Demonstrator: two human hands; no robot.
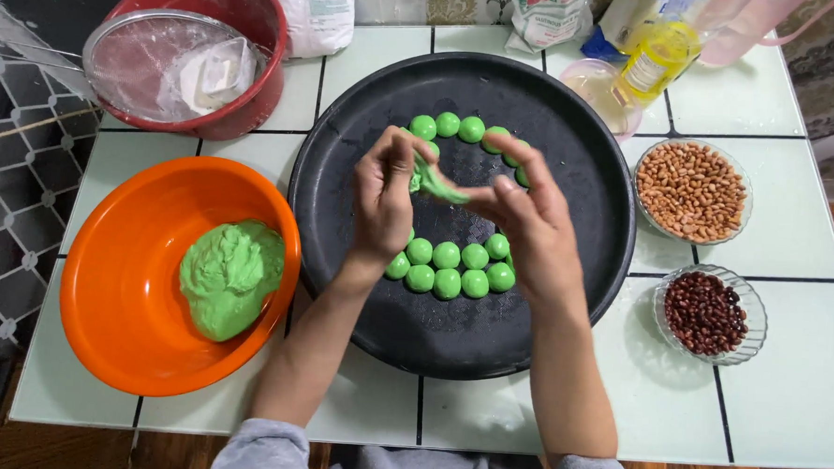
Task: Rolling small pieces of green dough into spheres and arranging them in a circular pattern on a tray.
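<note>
Over a round black tray (572, 129), my left hand (383, 200) and my right hand (527, 221) pinch a small piece of green dough (433, 182) between their fingertips, stretching it. Several green dough balls (448, 269) lie in rows on the tray under my hands, and more (448, 125) curve along its far side. An orange bowl (122, 334) to the left holds a large lump of green dough (230, 275).
A red bowl (258, 12) with a sieve (162, 64) stands at the back left. Two glass dishes sit to the right, one of peanuts (691, 190), one of dark red beans (706, 313). An oil bottle (654, 55), a small pink bowl (592, 87) and bags line the back edge.
</note>
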